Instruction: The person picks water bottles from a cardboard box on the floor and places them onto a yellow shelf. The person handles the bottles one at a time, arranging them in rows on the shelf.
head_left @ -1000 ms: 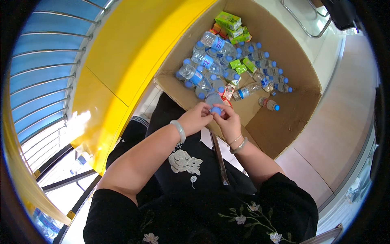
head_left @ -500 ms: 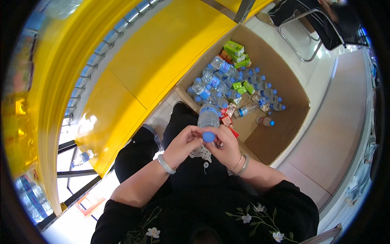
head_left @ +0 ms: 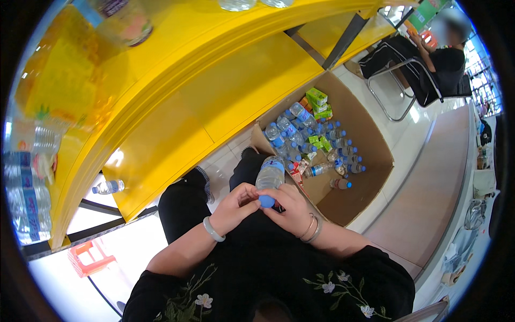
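A clear plastic water bottle with a blue label points away from me over my lap, its blue cap towards me. My left hand is closed at the bottle's left side by the cap, thumb and fingertips drawn together. From the other side my right hand grips the neck and shoulder, fingers bent around it. Just beyond, an open cardboard box holds several blue-capped water bottles lying in a heap, green drink cartons and red-and-white small cartons. The undersides of my fingers are hidden.
A yellow shelf unit curves along the left, carrying packed water bottles and a large yellow bottle. One bottle lies at its lower edge. An orange stool stands lower left. A person sits on a metal-framed chair far right.
My view has tilted up, bringing more of the shelf top and the seated person into sight. Both hands keep hold of the bottle at its cap end.
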Tool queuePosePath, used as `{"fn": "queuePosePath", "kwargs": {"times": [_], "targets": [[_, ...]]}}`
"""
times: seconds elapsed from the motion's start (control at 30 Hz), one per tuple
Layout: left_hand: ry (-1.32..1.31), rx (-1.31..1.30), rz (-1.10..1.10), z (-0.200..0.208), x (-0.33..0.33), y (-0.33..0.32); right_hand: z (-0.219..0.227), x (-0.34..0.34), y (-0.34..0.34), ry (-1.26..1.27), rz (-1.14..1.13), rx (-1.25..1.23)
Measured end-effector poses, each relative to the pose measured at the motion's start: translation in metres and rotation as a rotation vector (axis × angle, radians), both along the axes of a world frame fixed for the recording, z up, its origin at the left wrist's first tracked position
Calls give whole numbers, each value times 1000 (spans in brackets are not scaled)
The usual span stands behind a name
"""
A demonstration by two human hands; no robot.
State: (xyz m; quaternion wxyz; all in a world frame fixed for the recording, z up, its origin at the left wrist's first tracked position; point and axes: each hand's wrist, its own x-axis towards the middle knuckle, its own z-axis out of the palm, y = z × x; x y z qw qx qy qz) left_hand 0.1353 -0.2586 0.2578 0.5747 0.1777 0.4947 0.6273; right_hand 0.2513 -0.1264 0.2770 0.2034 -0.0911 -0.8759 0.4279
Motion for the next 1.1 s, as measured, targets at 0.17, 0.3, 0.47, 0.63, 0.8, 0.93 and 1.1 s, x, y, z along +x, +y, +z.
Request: {"fn": "queuePosePath", "kwargs": {"times": [0.17, 0.3, 0.47, 0.63, 0.8, 0.93, 1.1], "targets": [[68, 49, 18, 9, 2, -32, 19, -3, -26, -17, 63, 20], [170, 73, 115, 26, 5, -58, 32, -10, -47, -41, 133, 26], [278, 47, 155, 41, 4, -91, 40, -19, -80, -59, 170, -47], [203, 16, 168, 40, 5, -135, 48, -28, -110, -112, 283, -102], [497, -62, 239, 50, 3, -173, 61, -34, -134, -72, 391, -29], [632, -37, 314, 58, 4, -197, 74, -42, -152, -56, 502, -83], [259, 10, 424, 45, 7, -223, 103, -53, -177, -142, 669, -203]]}}
